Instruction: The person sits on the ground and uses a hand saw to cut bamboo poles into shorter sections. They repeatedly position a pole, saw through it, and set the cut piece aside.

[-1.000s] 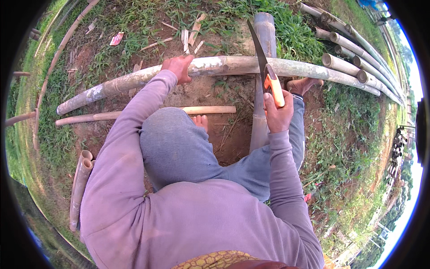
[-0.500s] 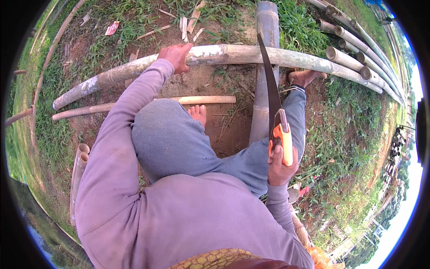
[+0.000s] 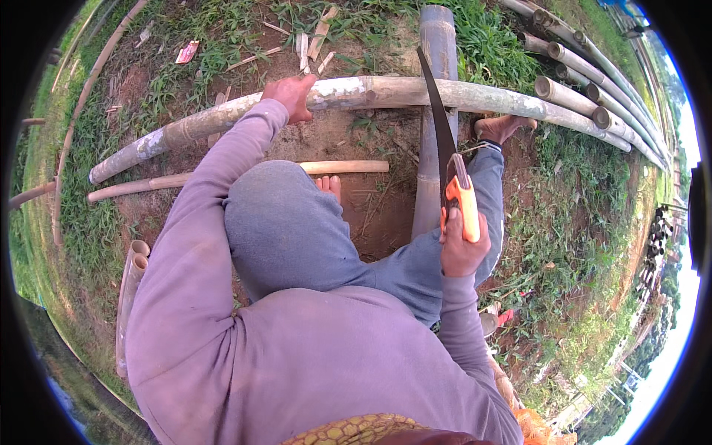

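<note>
A long pale bamboo pole (image 3: 341, 93) lies crosswise in front of me, over a thicker grey bamboo post (image 3: 429, 191) that runs away from me. My left hand (image 3: 291, 97) grips the pole left of the crossing, fingers wrapped over it. In my right hand (image 3: 465, 248) is the orange handle of a pruning saw (image 3: 443, 130) with a dark curved blade. The blade points away from me and lies across the pole at the crossing. Whether its teeth have cut in cannot be seen. One bare foot (image 3: 506, 127) is against the pole's near side on the right.
A thinner bamboo piece (image 3: 345, 167) lies on the ground nearer me. Several bamboo poles (image 3: 567, 98) are stacked at the far right. Short bamboo tubes (image 3: 133, 271) lie at my left. Split bamboo scraps (image 3: 322, 33) and a red-and-white wrapper (image 3: 187, 52) lie on the grass beyond.
My right hand has pushed the saw forward, away from me, so its tip reaches farther past the pole. My left hand keeps its hold in the same place.
</note>
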Available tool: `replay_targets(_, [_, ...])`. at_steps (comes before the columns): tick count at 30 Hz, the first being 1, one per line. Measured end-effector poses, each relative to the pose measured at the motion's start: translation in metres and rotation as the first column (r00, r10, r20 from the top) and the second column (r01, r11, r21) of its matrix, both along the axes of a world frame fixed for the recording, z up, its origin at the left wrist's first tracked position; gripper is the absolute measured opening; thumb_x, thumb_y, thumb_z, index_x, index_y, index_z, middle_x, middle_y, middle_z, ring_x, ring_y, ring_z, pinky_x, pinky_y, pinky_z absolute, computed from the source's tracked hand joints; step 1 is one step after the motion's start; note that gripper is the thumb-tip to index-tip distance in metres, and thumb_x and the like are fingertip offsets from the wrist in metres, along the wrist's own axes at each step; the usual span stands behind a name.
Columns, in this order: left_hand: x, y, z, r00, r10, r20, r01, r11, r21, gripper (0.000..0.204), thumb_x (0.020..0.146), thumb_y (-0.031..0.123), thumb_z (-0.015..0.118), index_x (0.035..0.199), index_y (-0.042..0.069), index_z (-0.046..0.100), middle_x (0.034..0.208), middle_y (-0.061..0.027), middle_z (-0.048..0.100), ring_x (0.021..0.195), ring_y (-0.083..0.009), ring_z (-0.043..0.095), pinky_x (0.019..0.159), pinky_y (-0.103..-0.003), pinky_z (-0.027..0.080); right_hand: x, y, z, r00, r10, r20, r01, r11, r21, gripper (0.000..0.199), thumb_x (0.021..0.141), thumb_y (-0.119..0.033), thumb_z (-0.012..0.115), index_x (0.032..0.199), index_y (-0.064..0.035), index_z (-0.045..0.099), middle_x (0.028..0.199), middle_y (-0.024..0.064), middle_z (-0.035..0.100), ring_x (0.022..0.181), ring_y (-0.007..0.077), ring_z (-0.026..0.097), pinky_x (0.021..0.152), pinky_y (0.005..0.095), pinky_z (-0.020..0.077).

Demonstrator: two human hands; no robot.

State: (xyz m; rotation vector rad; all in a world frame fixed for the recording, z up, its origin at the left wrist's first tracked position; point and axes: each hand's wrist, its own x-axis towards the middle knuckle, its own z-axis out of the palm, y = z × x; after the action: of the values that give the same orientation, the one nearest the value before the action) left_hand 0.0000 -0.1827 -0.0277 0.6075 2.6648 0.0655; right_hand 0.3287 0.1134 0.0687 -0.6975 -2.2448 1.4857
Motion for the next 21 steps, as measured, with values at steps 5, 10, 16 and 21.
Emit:
replay_targets(5, [0.001,0.004,-0.002,1.000,-0.007,0.000,0.007,1.000,-0.012,0.071,0.082,0.041,0.090,0.139,0.016,0.055,0.133,-0.0154,0.073,0.124,-0.0387,0.072,0.103,-0.053,0.059,0.052,-0.013,0.022,0.998,-0.065,-0.003,0.065,0.998,-0.016,0.015,0.109,-0.011,0.069,0.114,0.0028,0.064,0.070,0.0028,0.064,0.053,0.0052,0.056,0.048,0.0212,0.0474])
replay_targets(10, [-0.002,0.015,-0.004,0.998,-0.042,-0.037,0.043,0.998,0.035,0.071,0.083,0.041,0.089,0.141,0.017,0.055,0.132,-0.0159,0.073,0.124,-0.0388,0.072,0.103,-0.052,0.059,-0.154,0.035,-0.043,0.996,0.024,-0.081,-0.013,0.992,0.125,0.026,0.103,-0.023,0.080,0.098,0.0014,0.072,0.073,0.0052,0.066,0.067,0.0110,0.058,0.064,0.0326,0.0508])
replay_targets(16, [-0.009,-0.001,-0.001,0.999,0.009,-0.033,-0.009,1.000,0.003,0.076,0.080,0.039,0.090,0.145,0.020,0.054,0.128,-0.0163,0.074,0.119,-0.0399,0.073,0.101,-0.051,0.060,-0.034,0.004,-0.008,0.999,0.012,-0.039,-0.016,0.996,-0.087,0.018,0.104,-0.016,0.077,0.107,-0.0005,0.070,0.077,0.0029,0.071,0.056,0.0046,0.059,0.052,0.0250,0.0465])
replay_targets(21, [0.001,0.000,-0.006,1.000,-0.006,-0.028,0.006,1.000,0.003,0.075,0.078,0.036,0.090,0.142,0.019,0.055,0.127,-0.0167,0.074,0.117,-0.0397,0.074,0.100,-0.051,0.060,0.059,-0.014,0.016,0.999,-0.009,-0.036,0.009,1.000,0.002,0.017,0.109,-0.012,0.069,0.114,0.0032,0.063,0.073,0.0035,0.066,0.055,0.0065,0.059,0.049,0.0213,0.0474])
